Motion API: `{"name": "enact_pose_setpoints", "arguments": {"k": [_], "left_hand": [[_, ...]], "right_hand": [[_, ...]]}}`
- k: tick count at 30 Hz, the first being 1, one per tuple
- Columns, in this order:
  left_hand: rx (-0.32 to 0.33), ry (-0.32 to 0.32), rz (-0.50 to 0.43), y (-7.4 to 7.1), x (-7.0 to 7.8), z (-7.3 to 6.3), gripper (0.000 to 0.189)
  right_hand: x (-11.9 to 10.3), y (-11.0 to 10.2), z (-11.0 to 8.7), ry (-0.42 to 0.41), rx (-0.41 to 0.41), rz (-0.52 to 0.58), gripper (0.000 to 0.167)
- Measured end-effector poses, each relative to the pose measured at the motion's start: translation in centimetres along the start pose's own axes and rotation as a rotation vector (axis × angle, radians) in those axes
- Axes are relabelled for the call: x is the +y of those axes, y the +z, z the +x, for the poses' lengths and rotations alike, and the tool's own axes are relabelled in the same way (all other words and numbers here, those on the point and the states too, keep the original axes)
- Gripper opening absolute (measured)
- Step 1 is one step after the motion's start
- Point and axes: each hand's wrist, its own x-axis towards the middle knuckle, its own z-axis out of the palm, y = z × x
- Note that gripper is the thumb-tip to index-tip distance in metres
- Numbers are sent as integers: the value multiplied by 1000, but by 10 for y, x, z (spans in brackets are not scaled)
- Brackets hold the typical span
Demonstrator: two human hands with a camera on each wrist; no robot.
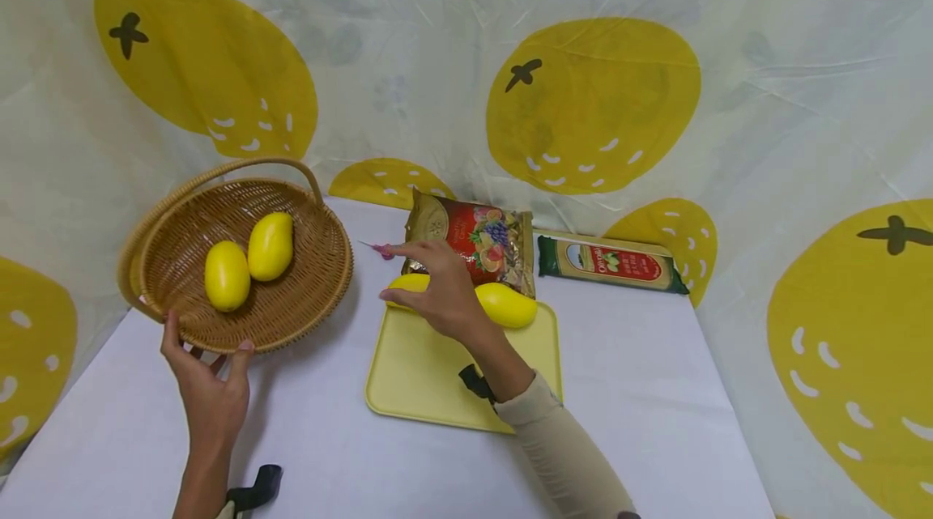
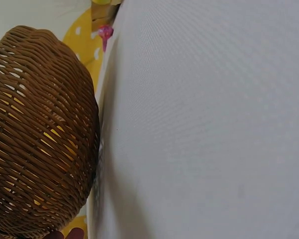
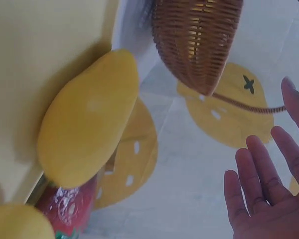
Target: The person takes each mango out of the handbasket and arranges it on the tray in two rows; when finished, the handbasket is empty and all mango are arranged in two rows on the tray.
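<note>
At nine o'clock, our left grip [image 1: 213,396] is holding the wicker basket [image 1: 309,292]; our right grip [image 1: 448,292], fingers spread, is hovering above the tray [image 1: 419,377] at six.

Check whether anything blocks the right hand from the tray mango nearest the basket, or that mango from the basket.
Nothing visible stands between the right hand and that mango. Toward the basket, a small pink item lies near the path, probably easy to pass over; the basket's rim would need clearing.

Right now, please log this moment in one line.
Left hand: holds round brown wicker basket; right hand: empty; basket: two oval yellow fruits
</note>
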Motion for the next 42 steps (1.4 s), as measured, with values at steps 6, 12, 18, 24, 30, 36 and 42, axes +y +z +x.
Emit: {"name": "enact_pose_setpoints", "arguments": {"k": [6, 12, 18, 24, 30, 36, 42], "left_hand": [[-6, -6, -4, 0, 0, 0, 95], [-1, -4, -4, 1, -2, 1, 96], [0, 4, -7, 0, -3, 1, 96], [-6, 14, 1, 0, -1, -1, 95], [-10, 12, 4, 0, 1, -2, 95], [-16, 11, 3, 0, 1, -2, 95], [-14, 2, 12, -1, 2, -2, 95]], "right_hand": [[-9, 20, 17, -59, -23, 5, 63], [-17, 40, 33, -121, -62, -18, 66], [-26, 57, 48, -140, -121, -66, 71], [-25, 72, 64, -151, -177, -71, 74], [-24, 87, 83, -182, -236, -77, 76], [-25, 103, 99, -169, -313, -120, 77], [-30, 115, 114, -136, -405, -228, 79]]}}
